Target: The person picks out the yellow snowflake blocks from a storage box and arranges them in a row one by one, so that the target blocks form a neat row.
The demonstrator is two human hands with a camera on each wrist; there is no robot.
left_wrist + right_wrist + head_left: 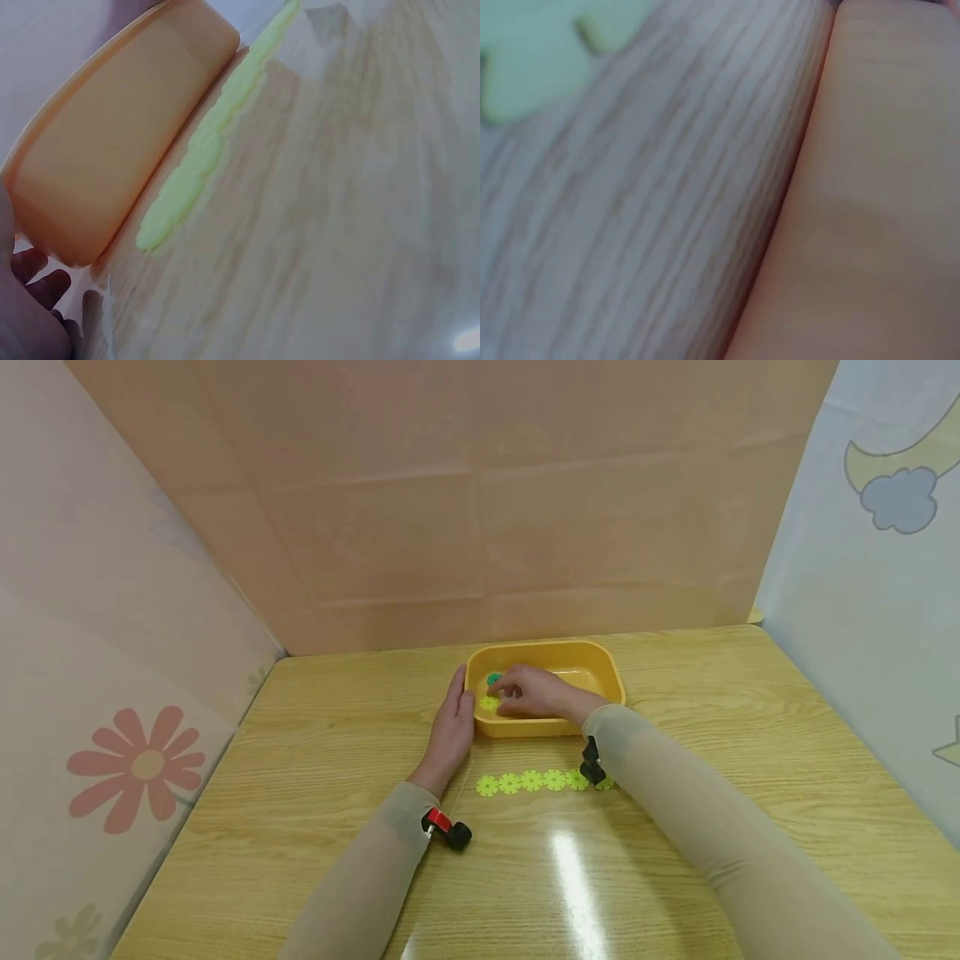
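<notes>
A yellow-orange plastic tray (551, 728) stands on the wooden table. My left hand (452, 727) rests along the tray's left end, its fingers extended against the outer wall. Its fingers (49, 289) appear beside the tray's lower corner in the left wrist view. My right hand (531, 692) reaches inside the tray over its left part, thumb and fingers bent and apart. At those fingertips lies a yellow-green snowflake disc (489, 702), with a teal disc (494, 678) just behind it. The right wrist view shows only the tray's outer wall (862, 187), not the hand.
In front of the tray, several yellow-green snowflake discs (532, 780) form a row on the table (360, 760); my right wrist covers part of its right end. A tan panel (465, 527) rises behind, with printed side walls (112, 635) left and right.
</notes>
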